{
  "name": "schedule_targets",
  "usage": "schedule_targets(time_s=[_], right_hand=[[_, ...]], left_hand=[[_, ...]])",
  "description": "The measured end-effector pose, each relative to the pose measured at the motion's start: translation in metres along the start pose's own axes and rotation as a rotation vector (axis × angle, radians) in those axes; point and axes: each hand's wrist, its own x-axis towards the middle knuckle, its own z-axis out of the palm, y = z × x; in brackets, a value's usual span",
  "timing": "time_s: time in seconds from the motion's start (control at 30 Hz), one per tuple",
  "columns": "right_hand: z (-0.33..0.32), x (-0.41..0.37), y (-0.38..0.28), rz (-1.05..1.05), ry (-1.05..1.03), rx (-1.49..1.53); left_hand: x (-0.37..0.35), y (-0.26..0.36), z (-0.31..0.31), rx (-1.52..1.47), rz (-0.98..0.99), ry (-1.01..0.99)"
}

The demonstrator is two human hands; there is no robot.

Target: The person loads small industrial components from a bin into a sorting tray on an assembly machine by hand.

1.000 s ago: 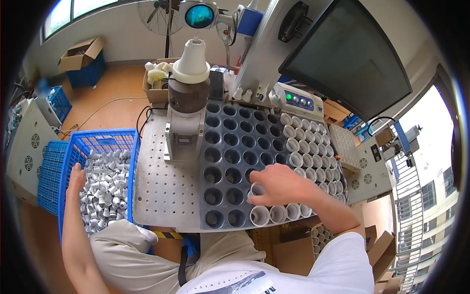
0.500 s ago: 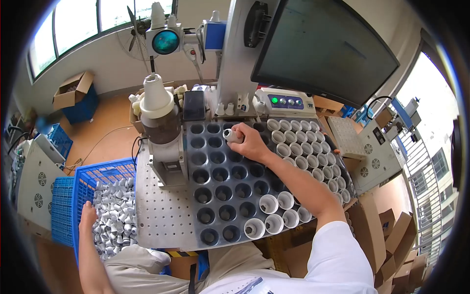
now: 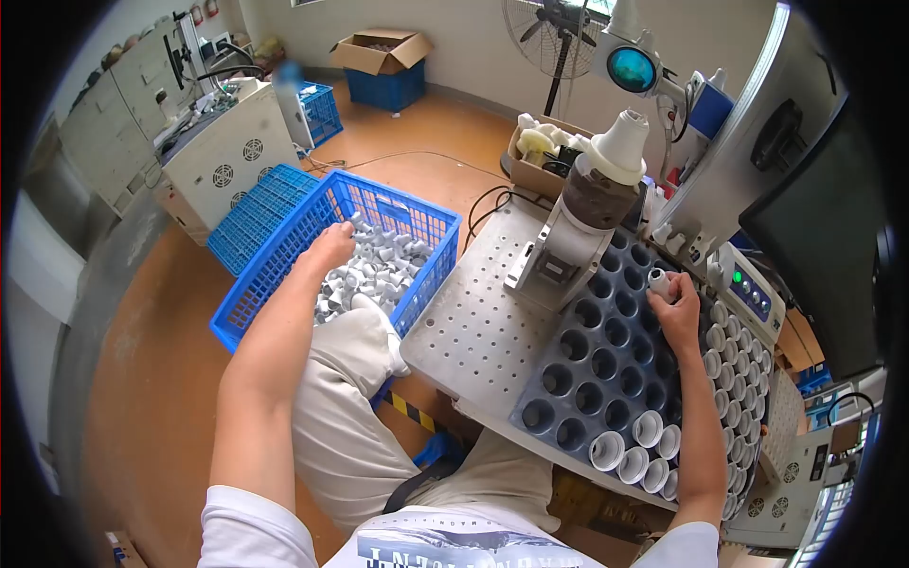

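Note:
My right hand (image 3: 678, 312) is closed around a white plastic cup (image 3: 659, 281), holding it over the upper part of a dark tray (image 3: 557, 379) with rows of round holes. White cups (image 3: 607, 451) fill holes at the tray's near end, and more cups (image 3: 729, 379) stand in rows on its right side. My left hand (image 3: 331, 246) reaches into a blue crate (image 3: 445, 227), its fingers curled at the left side of a heap of loose white cups (image 3: 379, 265). A white plastic cup (image 3: 356, 219) shows right at those fingertips.
Left of the tray lies a perforated metal plate (image 3: 473, 322), with a fixture topped by a white cone (image 3: 620, 147) at its far end. A lens head (image 3: 632, 69) hangs above. A monitor (image 3: 824, 218) and a control box (image 3: 753, 284) stand at right. A fan (image 3: 559, 43) stands behind.
The view has swung left. My left hand has moved from the crate's left rim area in to the heap. My right hand still holds its cup over the tray.

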Motion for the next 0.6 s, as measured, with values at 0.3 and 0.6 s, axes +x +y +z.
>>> schedule_targets(time_s=[0.3,0.6], right_hand=[[-0.003,-0.002,0.005,-0.001,-0.011,0.043],[-0.003,-0.001,0.009,-0.007,-0.006,0.02]], left_hand=[[-0.007,0.05,0.017,-0.024,0.218,0.458],[-0.051,0.187,0.015,-0.786,0.397,0.675]])
